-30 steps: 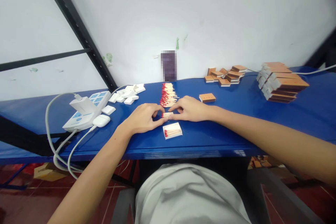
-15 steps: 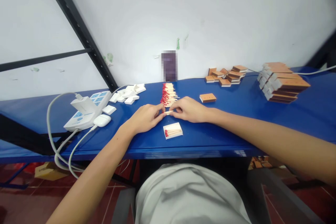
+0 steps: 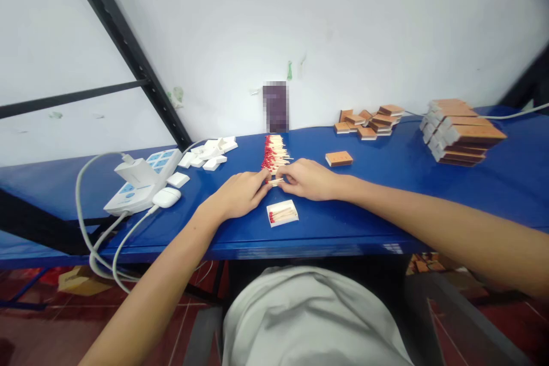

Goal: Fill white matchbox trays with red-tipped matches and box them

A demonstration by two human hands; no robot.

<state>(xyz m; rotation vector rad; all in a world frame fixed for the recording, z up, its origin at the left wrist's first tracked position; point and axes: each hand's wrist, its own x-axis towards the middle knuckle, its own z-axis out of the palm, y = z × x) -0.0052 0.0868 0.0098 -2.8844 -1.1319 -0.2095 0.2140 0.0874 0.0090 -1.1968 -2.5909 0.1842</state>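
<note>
Pinching a few matchsticks [image 3: 275,182] by both ends: at the red heads with the left hand [image 3: 241,191], at the bare wood with the right hand [image 3: 309,179]. Held close to the blue bench [image 3: 343,223], between a heap of loose matches [image 3: 275,152] and an open matchbox tray [image 3: 278,205] with several matches [image 3: 283,215] inside.

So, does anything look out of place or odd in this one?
Mainly the dark rectangle by the wall: it's pixelated, so I can't tell what it is. The wall also has greenish marks. Some brown boxes lie in a jumbled heap, unlike the neater stack farther right.
</note>
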